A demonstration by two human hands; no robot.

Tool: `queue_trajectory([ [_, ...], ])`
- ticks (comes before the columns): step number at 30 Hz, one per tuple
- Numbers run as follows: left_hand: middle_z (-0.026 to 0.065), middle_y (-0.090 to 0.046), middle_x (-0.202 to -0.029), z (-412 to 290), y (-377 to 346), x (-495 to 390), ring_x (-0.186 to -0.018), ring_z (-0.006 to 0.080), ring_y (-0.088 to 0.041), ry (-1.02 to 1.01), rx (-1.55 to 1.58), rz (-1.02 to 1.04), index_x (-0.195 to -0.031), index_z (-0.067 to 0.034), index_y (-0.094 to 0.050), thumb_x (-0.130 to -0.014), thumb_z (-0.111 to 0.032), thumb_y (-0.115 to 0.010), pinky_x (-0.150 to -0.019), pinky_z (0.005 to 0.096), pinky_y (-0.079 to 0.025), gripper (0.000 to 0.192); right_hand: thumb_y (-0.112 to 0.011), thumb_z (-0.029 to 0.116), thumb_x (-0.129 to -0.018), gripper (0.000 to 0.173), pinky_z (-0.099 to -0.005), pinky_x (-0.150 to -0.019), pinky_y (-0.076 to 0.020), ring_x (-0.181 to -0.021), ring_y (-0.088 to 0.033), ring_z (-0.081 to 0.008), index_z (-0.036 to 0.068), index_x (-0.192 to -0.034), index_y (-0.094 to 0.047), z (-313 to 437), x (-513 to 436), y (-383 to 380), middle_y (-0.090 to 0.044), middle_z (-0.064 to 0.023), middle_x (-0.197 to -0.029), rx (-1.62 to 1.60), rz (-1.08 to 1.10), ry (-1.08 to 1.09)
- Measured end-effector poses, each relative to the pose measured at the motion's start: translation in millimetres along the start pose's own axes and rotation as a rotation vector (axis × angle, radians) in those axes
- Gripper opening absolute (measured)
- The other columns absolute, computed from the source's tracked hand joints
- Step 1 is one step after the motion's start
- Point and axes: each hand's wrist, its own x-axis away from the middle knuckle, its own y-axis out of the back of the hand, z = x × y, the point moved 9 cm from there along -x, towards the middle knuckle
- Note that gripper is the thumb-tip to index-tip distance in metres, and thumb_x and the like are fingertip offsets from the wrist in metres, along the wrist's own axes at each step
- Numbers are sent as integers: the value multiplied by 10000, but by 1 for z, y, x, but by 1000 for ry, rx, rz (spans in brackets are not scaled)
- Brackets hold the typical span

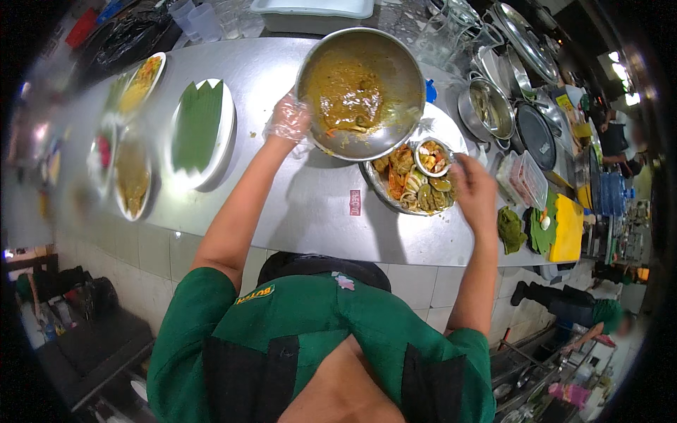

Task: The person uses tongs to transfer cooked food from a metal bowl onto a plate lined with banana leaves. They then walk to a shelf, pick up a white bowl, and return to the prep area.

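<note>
My left hand (290, 120), in a clear plastic glove, grips the left rim of a large steel bowl (365, 95), tilted and holding thick yellow-brown sauce. On the right, my bare right hand (472, 182), slightly blurred, has its fingers at the side of a small round cup (432, 157) filled with chopped food. The cup is over a platter of seafood (420, 187) with shells, squid rings and pieces in sauce. Behind this platter, partly hidden by the bowl, lies a white plate (443, 127). The fingers' exact hold on the cup is hard to see.
A white oval plate with a banana leaf (198, 127) stands left, beyond it several filled oval dishes (132, 172). To the right are a steel pot (486, 108), plastic containers (529, 180) and a yellow board (567, 227). A grey tub (312, 18) stands behind. People work far right.
</note>
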Motion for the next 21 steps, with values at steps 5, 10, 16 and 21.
queue_trajectory([
  [5,219,-653,-963,-28,-20,24,-879,368,-635,-77,-5,-42,-1202,-35,-543,-841,-114,-482,-784,418,-491,375,-601,164,-824,180,-410,-645,-502,-834,-612,-295,45,-957,-575,49,0,-51,-598,-108,-895,458,73,243],
  [10,244,-643,-856,-39,-39,46,-760,394,-636,-138,-120,-55,-1277,-61,-476,-830,-104,-463,-707,450,-504,449,-576,178,-837,148,-395,-606,-497,-763,-600,-266,65,-932,-564,30,-8,-46,-567,-77,-827,536,41,416],
  [16,245,-634,-758,-65,-50,74,-683,392,-640,-229,-103,-130,-1317,-83,-440,-828,-125,-474,-651,459,-507,492,-604,203,-846,233,-387,-589,-494,-732,-615,-248,75,-1041,-616,7,4,-22,-596,-66,-821,554,-7,412],
  [21,241,-630,-736,-88,-53,101,-662,390,-639,-188,-199,-151,-1319,-94,-456,-867,-148,-473,-631,457,-499,455,-604,218,-852,243,-389,-602,-491,-754,-617,-250,73,-1046,-612,0,19,-7,-596,-67,-838,546,0,409],
])
